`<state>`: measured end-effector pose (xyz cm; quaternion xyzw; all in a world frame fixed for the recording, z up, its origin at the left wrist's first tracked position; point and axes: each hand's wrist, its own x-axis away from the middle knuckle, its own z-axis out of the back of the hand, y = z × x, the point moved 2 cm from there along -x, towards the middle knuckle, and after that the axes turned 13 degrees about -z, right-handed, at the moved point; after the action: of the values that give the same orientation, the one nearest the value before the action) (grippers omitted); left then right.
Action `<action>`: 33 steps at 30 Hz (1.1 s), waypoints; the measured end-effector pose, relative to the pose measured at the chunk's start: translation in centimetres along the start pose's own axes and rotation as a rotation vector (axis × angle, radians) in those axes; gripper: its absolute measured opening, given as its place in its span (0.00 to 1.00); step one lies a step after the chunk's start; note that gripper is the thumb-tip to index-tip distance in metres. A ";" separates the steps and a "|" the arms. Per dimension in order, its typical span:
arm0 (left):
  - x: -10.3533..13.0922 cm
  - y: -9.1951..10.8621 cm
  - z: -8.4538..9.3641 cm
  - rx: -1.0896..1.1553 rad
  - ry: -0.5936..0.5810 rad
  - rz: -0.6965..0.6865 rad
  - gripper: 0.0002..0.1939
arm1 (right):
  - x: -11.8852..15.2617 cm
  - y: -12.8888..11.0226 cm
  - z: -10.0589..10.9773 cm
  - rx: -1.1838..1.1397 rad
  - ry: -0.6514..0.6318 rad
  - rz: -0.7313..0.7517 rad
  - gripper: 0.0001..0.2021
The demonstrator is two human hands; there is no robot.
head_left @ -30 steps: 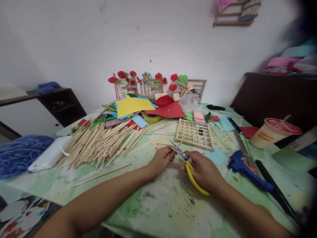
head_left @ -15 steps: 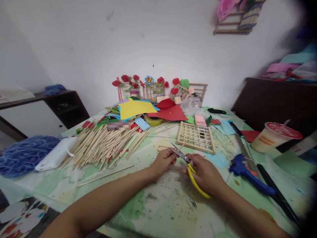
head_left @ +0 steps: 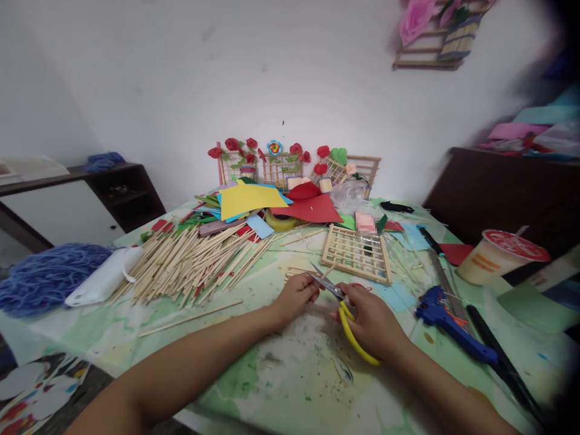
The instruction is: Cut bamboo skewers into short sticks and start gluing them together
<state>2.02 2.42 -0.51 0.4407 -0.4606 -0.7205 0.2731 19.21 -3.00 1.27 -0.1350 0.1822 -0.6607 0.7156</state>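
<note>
My right hand (head_left: 374, 320) is closed round the yellow handles of a pair of scissors (head_left: 351, 338), whose metal blades point up and left. My left hand (head_left: 294, 299) is closed in a pinch at the blades, on a thin wooden stick (head_left: 331, 270) that crosses them and sticks out on the far side. The fingers hide the stick's near end. Just beyond the blades lies a lattice frame (head_left: 357, 251) made of sticks. Some short sticks (head_left: 294, 272) lie behind my left hand.
To the left lie a heap of wooden sticks (head_left: 190, 260), a white glue gun-like tool or case (head_left: 102, 278) and blue yarn (head_left: 49, 275). Coloured paper (head_left: 251, 199) is piled at the back. A blue glue gun (head_left: 455, 329) and a lidded cup (head_left: 498, 257) stand right.
The view has shifted slightly. Both hands keep their hold, and the scissor blades stay at the stick with little visible movement.
</note>
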 end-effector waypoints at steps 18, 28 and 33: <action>0.2 -0.2 -0.2 -0.118 0.046 -0.018 0.16 | 0.3 -0.2 0.3 0.013 0.034 0.024 0.24; 0.5 -0.6 -0.6 0.080 0.075 -0.044 0.21 | 0.2 0.0 0.6 0.012 0.028 0.078 0.26; 0.6 -0.1 -0.6 0.006 0.029 -0.066 0.21 | 0.2 0.1 0.6 -0.002 0.002 0.096 0.26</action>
<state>2.28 1.67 -0.92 0.4671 -0.4439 -0.7212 0.2543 19.56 -3.18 1.77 -0.1262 0.1897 -0.6256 0.7462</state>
